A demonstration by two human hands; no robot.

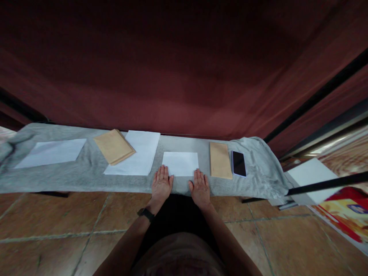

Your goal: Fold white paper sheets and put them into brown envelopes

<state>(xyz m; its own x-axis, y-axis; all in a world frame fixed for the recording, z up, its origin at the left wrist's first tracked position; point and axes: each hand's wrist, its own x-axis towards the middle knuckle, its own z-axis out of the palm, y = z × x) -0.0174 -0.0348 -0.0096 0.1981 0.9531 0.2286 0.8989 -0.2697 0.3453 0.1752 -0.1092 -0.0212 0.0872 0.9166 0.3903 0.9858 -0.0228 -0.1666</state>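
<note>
A small white sheet of paper (180, 163) lies flat on the grey cloth, straight in front of me. My left hand (161, 184) rests palm down by its lower left corner, fingers stretched out and holding nothing. By the lower right corner lies my right hand (200, 188), also flat with its fingers out and its fingertips at the paper's edge. Right of the sheet is a brown envelope stack (220, 160). To the left, a larger stack of white paper (140, 153) is partly covered by tilted brown envelopes (113, 146).
A phone (239, 163) with a dark screen lies at the right. Another white sheet (53, 152) is at the far left. The grey cloth (181, 143) covers a narrow table against a dark red curtain (172, 88). A red and yellow box (347, 211) stands at lower right.
</note>
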